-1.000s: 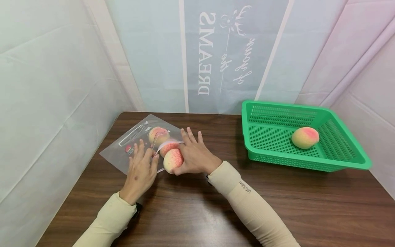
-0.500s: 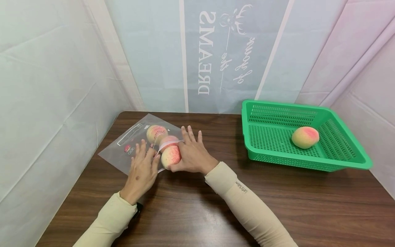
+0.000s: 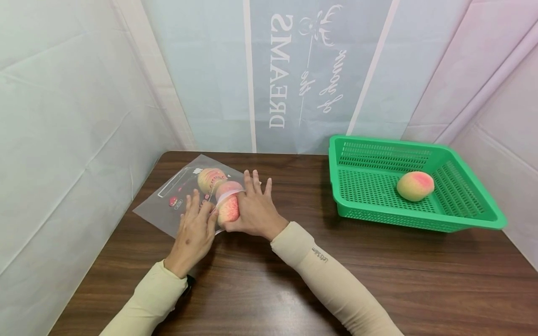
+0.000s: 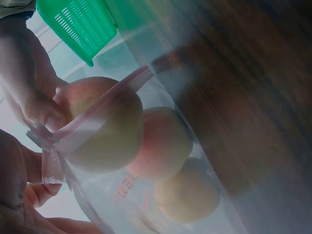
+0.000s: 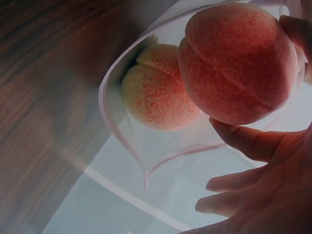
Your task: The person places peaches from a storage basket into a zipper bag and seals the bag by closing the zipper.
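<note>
On the table's left side lies a clear plastic zip bag (image 3: 155, 211) with small red printing. Two peaches are inside it, the farther peach (image 3: 208, 179) and a nearer reddish peach (image 5: 161, 90). My right hand (image 3: 257, 209) grips a third peach (image 5: 239, 63) between thumb and index finger, its other fingers spread. This peach is partly through the bag's mouth, its far side behind the clear film in the left wrist view. My left hand (image 3: 195, 228) lies over the bag's near part and pinches the rim of the mouth (image 4: 52, 170) between thumb and finger.
A green plastic basket (image 3: 336, 200) stands at the table's right, holding one peach (image 3: 415, 186). The brown wooden table (image 3: 269, 289) meets a printed cloth backdrop (image 3: 222, 93) behind, with white cloth at both sides.
My right hand has moved left and slightly away from me, pushing its peach farther into the bag's mouth. The peaches inside have shifted a little deeper. My left hand has stayed nearly still.
</note>
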Demonstrator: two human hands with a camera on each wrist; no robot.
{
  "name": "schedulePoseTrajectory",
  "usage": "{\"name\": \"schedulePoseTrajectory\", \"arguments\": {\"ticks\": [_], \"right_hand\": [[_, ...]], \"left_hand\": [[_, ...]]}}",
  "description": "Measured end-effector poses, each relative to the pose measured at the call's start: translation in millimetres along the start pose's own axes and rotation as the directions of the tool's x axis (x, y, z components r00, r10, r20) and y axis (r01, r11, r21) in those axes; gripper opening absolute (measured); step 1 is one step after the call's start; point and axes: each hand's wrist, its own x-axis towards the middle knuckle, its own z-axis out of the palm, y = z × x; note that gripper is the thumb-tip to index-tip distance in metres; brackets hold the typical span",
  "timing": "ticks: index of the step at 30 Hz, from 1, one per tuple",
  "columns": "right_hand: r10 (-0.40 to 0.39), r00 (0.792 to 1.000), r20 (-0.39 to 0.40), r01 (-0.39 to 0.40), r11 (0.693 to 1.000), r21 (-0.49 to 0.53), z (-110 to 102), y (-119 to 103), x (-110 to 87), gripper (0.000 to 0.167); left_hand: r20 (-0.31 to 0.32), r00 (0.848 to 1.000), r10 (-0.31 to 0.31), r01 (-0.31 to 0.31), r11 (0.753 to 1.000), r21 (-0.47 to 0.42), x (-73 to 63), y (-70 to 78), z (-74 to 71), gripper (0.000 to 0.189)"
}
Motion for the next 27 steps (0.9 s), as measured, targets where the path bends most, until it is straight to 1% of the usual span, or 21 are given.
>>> {"name": "schedulePoseTrajectory", "arguments": {"ticks": [5, 12, 19, 20, 27], "right_hand": [[-0.015, 1.0, -0.018, 0.014, 0.999, -0.03, 3.2, -3.2, 1.6, 0.082], [-0.041, 0.998, -0.051, 0.037, 0.996, -0.075, 7.5, -2.8, 5.5, 0.083], [-0.061, 0.996, -0.07, 0.055, 0.996, -0.073, 12.2, -1.2, 9.6, 0.085], [-0.065, 0.995, -0.072, 0.059, 0.996, -0.073, 12.6, -1.0, 10.5, 0.085], [-0.087, 0.994, -0.059, 0.081, 0.993, -0.09, 14.0, 0.8, 16.8, 0.061]], "left_hand": [[0.004, 1.0, -0.002, 0.002, 1.0, 0.008, 0.7, 0.7, 0.4, 0.013], [-0.012, 1.0, 0.004, -0.004, 1.0, 0.017, 1.1, 1.0, 1.9, 0.013], [0.001, 1.0, -0.01, 0.01, 1.0, 0.015, 1.1, 2.0, 0.8, 0.014], [0.003, 1.0, -0.011, 0.011, 1.0, 0.016, 1.2, 2.2, 0.6, 0.015], [0.013, 1.0, -0.024, 0.023, 1.0, 0.018, 0.7, 1.6, 0.3, 0.015]]}}
